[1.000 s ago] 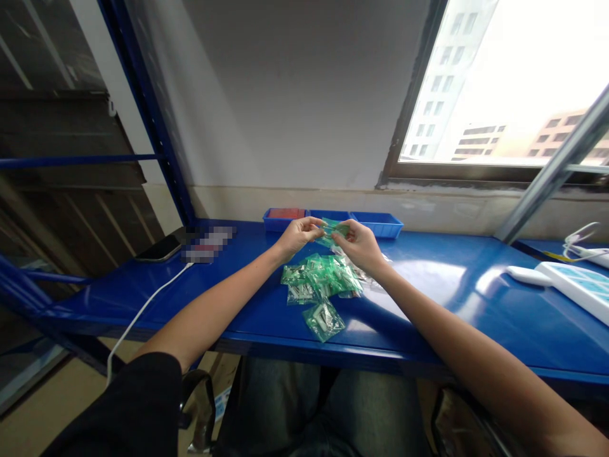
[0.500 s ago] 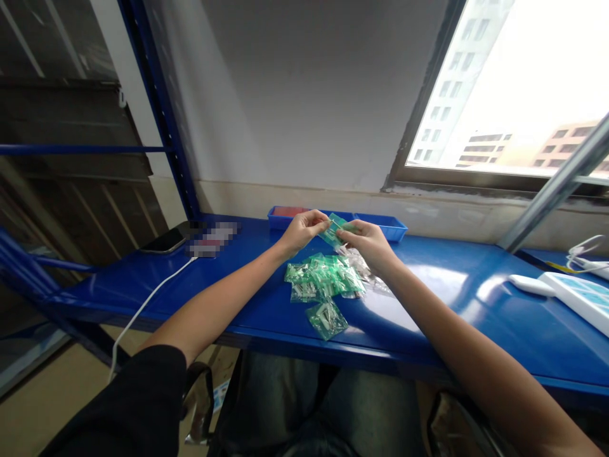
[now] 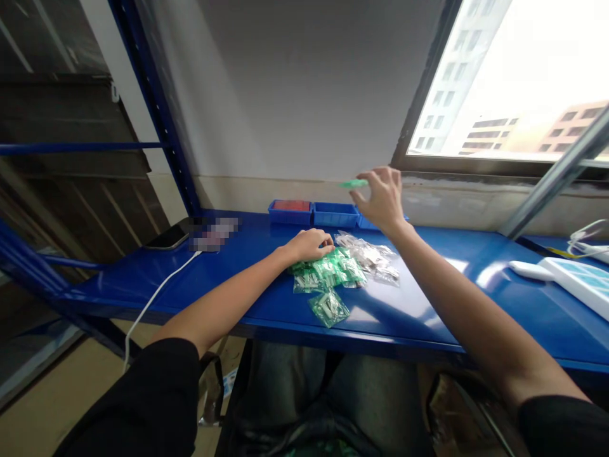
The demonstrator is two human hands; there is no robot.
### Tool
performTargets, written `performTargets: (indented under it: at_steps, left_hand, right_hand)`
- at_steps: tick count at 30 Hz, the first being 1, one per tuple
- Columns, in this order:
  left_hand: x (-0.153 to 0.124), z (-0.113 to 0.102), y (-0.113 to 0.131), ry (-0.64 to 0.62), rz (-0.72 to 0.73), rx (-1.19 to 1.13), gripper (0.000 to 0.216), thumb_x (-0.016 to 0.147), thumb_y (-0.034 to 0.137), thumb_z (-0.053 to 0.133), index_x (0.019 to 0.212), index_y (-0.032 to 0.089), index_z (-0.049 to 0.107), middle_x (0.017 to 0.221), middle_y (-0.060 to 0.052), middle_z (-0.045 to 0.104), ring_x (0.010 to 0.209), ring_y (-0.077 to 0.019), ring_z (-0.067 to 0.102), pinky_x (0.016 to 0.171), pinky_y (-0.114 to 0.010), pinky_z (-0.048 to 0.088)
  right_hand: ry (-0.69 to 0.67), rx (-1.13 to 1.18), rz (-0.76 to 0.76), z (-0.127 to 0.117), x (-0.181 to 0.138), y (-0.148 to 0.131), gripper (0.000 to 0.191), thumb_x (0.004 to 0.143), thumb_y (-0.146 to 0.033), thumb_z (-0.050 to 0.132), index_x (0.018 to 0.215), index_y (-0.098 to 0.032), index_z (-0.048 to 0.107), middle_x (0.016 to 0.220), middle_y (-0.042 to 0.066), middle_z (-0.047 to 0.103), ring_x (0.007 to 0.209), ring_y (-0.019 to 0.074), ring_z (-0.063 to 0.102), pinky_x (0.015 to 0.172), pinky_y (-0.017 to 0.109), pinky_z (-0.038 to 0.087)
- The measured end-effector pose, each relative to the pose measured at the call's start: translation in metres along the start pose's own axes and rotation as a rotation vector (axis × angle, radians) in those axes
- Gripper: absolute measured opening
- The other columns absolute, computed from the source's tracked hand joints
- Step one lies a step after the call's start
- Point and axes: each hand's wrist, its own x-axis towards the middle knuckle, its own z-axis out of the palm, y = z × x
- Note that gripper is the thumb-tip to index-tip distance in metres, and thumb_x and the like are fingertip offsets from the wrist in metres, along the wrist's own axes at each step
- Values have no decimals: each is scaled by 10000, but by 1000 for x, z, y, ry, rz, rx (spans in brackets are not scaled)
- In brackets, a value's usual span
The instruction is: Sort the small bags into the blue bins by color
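My right hand (image 3: 380, 198) is raised above the blue trays and pinches a small green plastic bag (image 3: 353, 184) held flat between thumb and fingers. My left hand (image 3: 310, 244) rests curled on the pile of green bags (image 3: 328, 270) on the blue table (image 3: 476, 298); whether it grips one of them is hidden. One green bag (image 3: 327, 307) lies apart near the table's front edge. Several clear bags (image 3: 371, 257) with small parts lie just right of the green pile.
Three shallow blue trays (image 3: 333, 214) stand in a row against the wall; the left one holds something red. A phone (image 3: 165, 238) with a white cable (image 3: 152, 298) lies at the left. White devices (image 3: 571, 279) sit at the far right. Blue rack posts rise at the left.
Both hands held one green bag together over the pile. Now my right hand has lifted it up and right, and my left hand has dropped onto the pile.
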Motion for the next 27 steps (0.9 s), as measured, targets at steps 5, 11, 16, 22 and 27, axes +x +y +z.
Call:
performTargets:
  at_steps: [5, 11, 16, 22, 27]
  left_hand:
    - [1, 6, -1, -62, -5, 45, 244, 803, 329, 523, 901, 188, 696, 900, -88, 645, 839, -222, 572, 743, -284, 395]
    - [4, 12, -7, -23, -29, -82, 179, 745, 297, 582, 805, 187, 711, 850, -75, 631, 812, -205, 559, 769, -268, 400]
    - [4, 12, -8, -45, -17, -11, 236, 780, 326, 540, 851, 186, 716, 897, -92, 633, 830, -217, 567, 756, -278, 404]
    - [3, 8, -3, -11, -36, 46, 241, 799, 352, 530, 854, 192, 702, 920, -89, 655, 889, -235, 580, 771, -295, 408]
    - [8, 4, -2, 255, -110, -253, 299, 803, 364, 563, 1004, 152, 628, 867, -81, 653, 807, -191, 588, 750, -295, 430]
  right_hand:
    - [-444, 104, 270, 42, -48, 47, 290, 679, -303, 656, 924, -148, 641, 955, 157, 598, 964, 311, 544, 840, 515, 421]
    - [-618, 275, 338, 47, -68, 53, 286, 618, -138, 640, 897, -186, 680, 852, 72, 678, 801, 245, 624, 784, 436, 476]
    - [-576, 210, 232, 49, -63, 47, 134, 628, -107, 602, 678, -202, 682, 674, 45, 672, 659, 201, 601, 697, 361, 465]
    - [-313, 252, 281, 43, -57, 36, 153, 718, -203, 508, 704, -194, 660, 703, 41, 643, 679, 181, 582, 702, 350, 459]
    - [-176, 521, 407, 32, -46, 8, 124, 681, -292, 574, 675, -181, 629, 747, 32, 584, 693, 158, 557, 715, 341, 462]
